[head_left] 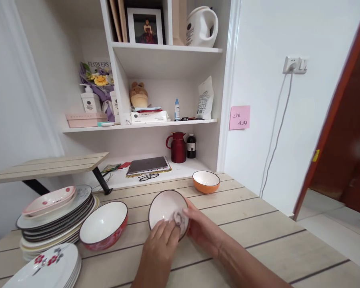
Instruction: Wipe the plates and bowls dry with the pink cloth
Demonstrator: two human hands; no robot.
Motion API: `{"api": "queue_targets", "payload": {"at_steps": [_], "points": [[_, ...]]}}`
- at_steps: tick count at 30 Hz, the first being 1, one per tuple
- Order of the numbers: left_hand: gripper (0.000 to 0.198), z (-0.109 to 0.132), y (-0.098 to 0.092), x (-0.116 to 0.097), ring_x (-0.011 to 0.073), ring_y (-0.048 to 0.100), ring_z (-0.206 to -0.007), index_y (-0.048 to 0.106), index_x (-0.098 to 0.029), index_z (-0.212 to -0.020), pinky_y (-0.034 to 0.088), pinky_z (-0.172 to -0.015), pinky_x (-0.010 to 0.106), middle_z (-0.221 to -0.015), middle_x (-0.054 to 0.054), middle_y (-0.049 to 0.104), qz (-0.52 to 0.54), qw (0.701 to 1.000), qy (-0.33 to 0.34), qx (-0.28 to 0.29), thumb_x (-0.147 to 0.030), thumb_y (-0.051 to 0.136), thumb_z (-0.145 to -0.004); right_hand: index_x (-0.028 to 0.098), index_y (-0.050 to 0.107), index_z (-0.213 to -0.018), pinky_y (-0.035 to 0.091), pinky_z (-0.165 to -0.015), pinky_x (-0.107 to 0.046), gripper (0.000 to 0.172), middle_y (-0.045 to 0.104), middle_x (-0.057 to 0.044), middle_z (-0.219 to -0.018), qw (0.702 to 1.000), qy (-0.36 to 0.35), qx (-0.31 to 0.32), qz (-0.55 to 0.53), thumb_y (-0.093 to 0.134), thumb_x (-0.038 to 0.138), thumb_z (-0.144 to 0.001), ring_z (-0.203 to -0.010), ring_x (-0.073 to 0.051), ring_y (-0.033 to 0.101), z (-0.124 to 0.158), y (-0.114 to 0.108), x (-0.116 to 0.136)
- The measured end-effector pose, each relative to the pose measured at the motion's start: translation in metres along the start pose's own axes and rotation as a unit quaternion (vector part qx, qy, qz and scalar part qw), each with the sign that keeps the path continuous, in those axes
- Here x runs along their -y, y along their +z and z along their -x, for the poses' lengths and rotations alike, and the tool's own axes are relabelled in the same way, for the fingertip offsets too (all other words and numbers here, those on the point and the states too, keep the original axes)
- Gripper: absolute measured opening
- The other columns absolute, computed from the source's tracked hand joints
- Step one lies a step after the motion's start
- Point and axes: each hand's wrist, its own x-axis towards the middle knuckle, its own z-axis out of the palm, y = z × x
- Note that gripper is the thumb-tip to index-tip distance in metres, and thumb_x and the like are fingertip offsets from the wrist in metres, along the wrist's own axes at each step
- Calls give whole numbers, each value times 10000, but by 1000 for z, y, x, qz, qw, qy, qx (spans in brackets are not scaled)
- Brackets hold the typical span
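Observation:
A white-lined bowl with a dark rim (162, 207) is tilted toward me above the wooden table. My right hand (197, 219) grips its right side, thumb over the rim and fingers around the outside. Inside the bowl, my left hand (161, 240) presses a bunched greyish cloth (179, 219) against the wall, its fingers closed on it. Much of the cloth is hidden by the fingers. To the left stands a red patterned bowl (105, 224) with a white inside. An orange bowl (206, 182) sits upright beyond my right hand.
Stacked plates (57, 224) topped by a pink-patterned dish (49, 200) stand at the left, with flowered white plates (48, 268) in front. Behind the slatted table (246, 236) are a laptop (148, 165), eyeglasses (149, 177), a red jug (178, 148) and a dark bottle (191, 146).

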Motion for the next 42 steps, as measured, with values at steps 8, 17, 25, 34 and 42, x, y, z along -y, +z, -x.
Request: {"api": "queue_targets", "payload": {"at_steps": [8, 17, 25, 34, 42], "points": [[322, 6, 6, 5, 219, 669, -1000, 619, -138, -1135, 504, -925, 395, -1050, 96, 731, -16, 997, -53, -56, -94, 362, -947, 398, 314, -1477, 267, -1129, -365, 909, 462, 13, -1467, 995, -99, 2, -31, 787, 306, -706, -1348, -214, 413, -8, 29, -35], [479, 4, 17, -1, 211, 644, -1103, 465, -168, -1386, 526, -931, 399, -1197, 82, 699, 14, 999, -37, 35, -90, 384, -920, 330, 460, -1372, 445, -886, -358, 621, 666, -20, -1129, 990, -104, -95, 22, 647, 433, -789, -1005, -240, 611, -14, 28, -21], [267, 3, 23, 5, 178, 618, -1147, 649, -201, -1070, 405, -1111, 395, -1163, 38, 710, 29, 998, 64, 4, -142, 406, -975, 322, 571, -1280, 428, -795, -312, 526, 714, 3, -1051, 993, -25, -77, 87, 646, 469, -781, -955, -234, 621, -9, 2, 14], [343, -4, 1, -1, 167, 669, -997, 654, -188, -924, 470, -1008, 373, -1037, 47, 728, 11, 996, 85, -17, -70, 334, -964, 301, 569, -1280, 430, -839, -351, 540, 716, -17, -1066, 995, 35, -38, 90, 682, 445, -772, -940, -237, 628, -4, -10, 19], [244, 13, 11, 6, 225, 664, -1019, 637, -174, -1129, 502, -919, 402, -1119, 71, 724, -15, 1000, -22, 7, -146, 463, -961, 339, 427, -1406, 406, -966, -362, 887, 674, -20, -1094, 994, -50, 59, -77, 851, 331, -627, -1059, -237, 606, 3, 22, -15]]}}
